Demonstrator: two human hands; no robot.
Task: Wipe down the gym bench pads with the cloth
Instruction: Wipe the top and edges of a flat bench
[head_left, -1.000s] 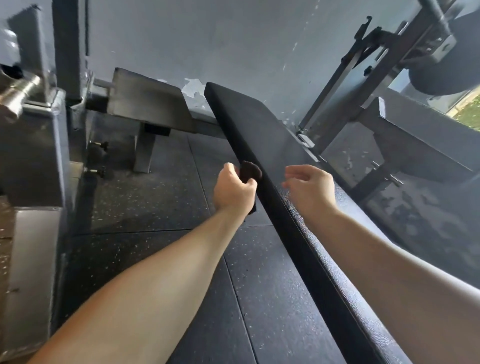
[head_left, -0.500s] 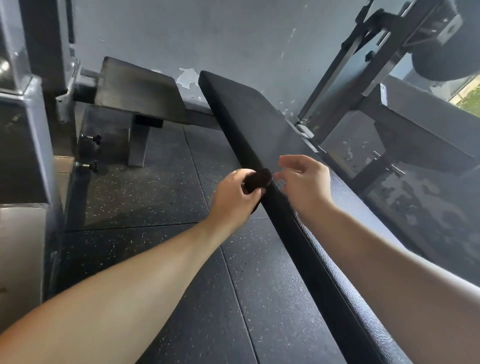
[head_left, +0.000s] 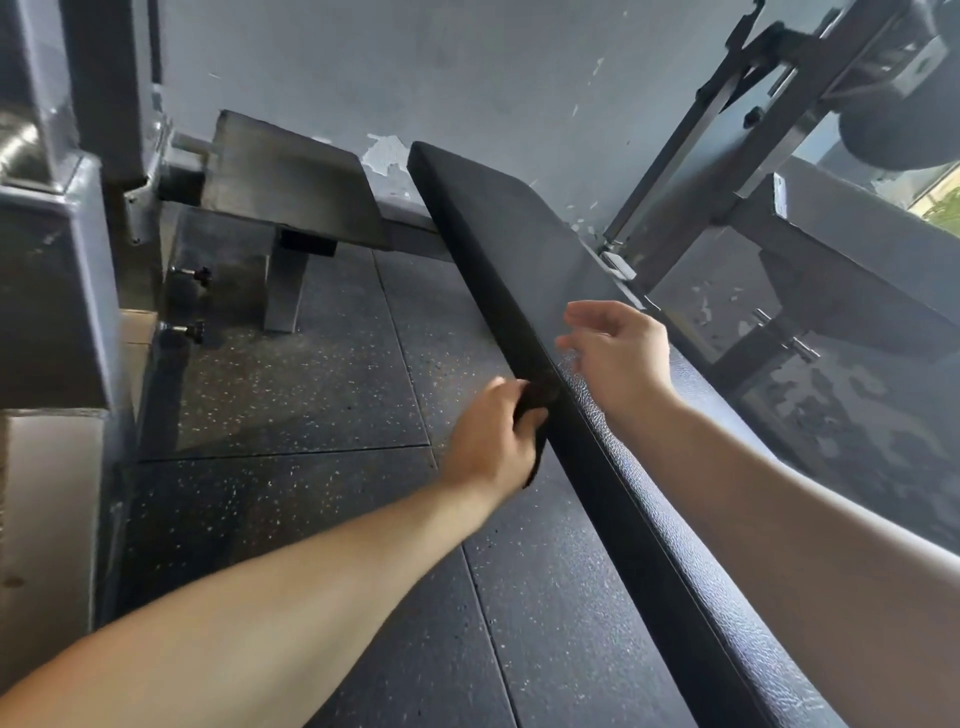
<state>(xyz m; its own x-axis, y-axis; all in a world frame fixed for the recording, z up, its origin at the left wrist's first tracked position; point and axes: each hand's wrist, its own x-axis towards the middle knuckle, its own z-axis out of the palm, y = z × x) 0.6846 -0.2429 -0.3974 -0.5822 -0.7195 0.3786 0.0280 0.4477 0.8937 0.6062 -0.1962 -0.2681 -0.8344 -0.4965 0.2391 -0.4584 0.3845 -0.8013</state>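
Clutching the dark cloth (head_left: 540, 397) in the left grip (head_left: 493, 441) at frame centre, pressed against the side edge of the bench pad (head_left: 519, 234), presumably to wipe that flank. Hovering over the pad top with the right grip (head_left: 618, 358), released and empty. Long axis of the pad from lower right to upper centre.

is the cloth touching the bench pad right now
Touching. The head view shows the left hand pressing the cloth against the side edge of the bench pad, with no floor showing between them.
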